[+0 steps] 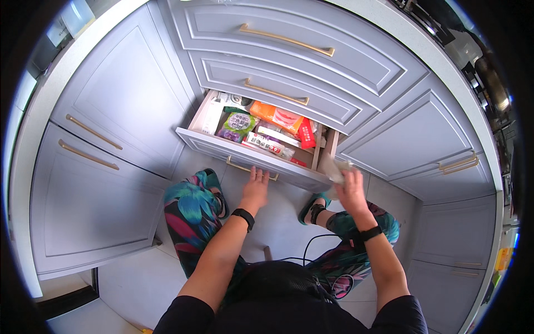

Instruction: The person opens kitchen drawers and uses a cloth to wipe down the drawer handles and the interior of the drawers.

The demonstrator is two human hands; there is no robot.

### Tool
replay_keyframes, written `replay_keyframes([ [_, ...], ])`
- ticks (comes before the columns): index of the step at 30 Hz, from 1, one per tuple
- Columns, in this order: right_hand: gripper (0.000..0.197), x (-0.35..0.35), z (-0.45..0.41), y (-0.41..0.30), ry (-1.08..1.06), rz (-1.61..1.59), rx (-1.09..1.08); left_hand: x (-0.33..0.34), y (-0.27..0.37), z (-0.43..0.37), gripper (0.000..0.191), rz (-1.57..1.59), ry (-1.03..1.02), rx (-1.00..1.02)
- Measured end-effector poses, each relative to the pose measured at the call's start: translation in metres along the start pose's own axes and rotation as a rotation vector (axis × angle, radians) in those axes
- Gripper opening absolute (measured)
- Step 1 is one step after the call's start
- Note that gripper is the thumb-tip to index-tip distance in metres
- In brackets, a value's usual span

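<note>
My left hand (255, 190) is at the front of a pulled-out drawer (292, 173), its fingers straight and over the brass-coloured handle (233, 163). Whether the fingertips touch the drawer is not plain. My right hand (352, 190) grips a pale cloth (337, 169) at the drawer's right front corner. The cloth is blurred. Inside the drawer lie a green and purple food bag (238, 126), an orange box (275, 116), a red packet (306, 133), a white box (212, 117) and a white packet with writing (265, 142).
Two shut drawers with handles (288, 39) are above the pulled-out one. Grey cabinet doors (112, 92) stand on the left, others (400, 137) on the right. A pale countertop (467, 92) runs around. My legs (192, 217) straddle the drawer front. A black cable (306, 248) hangs near my lap.
</note>
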State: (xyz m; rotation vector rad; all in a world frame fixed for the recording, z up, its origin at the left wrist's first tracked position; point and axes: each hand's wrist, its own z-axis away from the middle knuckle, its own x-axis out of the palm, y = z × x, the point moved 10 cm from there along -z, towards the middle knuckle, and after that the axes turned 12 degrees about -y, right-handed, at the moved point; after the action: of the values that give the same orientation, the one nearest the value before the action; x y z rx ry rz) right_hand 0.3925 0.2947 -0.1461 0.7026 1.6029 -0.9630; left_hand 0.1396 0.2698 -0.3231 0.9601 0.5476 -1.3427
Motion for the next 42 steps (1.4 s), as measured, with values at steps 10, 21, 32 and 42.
replay_keyframes([
  [10, 0.061, 0.110, -0.100, -0.125, -0.233, 0.306, -0.225, 0.007, -0.002, -0.004, 0.078, -0.148, 0.078, -0.038],
  [21, 0.033, 0.173, -0.263, -0.323, -0.081, 0.251, -0.343, 0.013, -0.011, -0.004, 0.049, 0.329, 0.574, 0.119],
  [32, 0.037, 0.147, -0.198, -0.221, -0.193, 0.202, -0.300, -0.003, -0.005, -0.003, 0.061, 0.453, 0.316, 0.065],
  [42, 0.029, 0.049, -0.084, -0.039, -0.379, 0.049, -0.099, -0.018, 0.016, -0.014, 0.074, -0.112, 0.031, -0.021],
])
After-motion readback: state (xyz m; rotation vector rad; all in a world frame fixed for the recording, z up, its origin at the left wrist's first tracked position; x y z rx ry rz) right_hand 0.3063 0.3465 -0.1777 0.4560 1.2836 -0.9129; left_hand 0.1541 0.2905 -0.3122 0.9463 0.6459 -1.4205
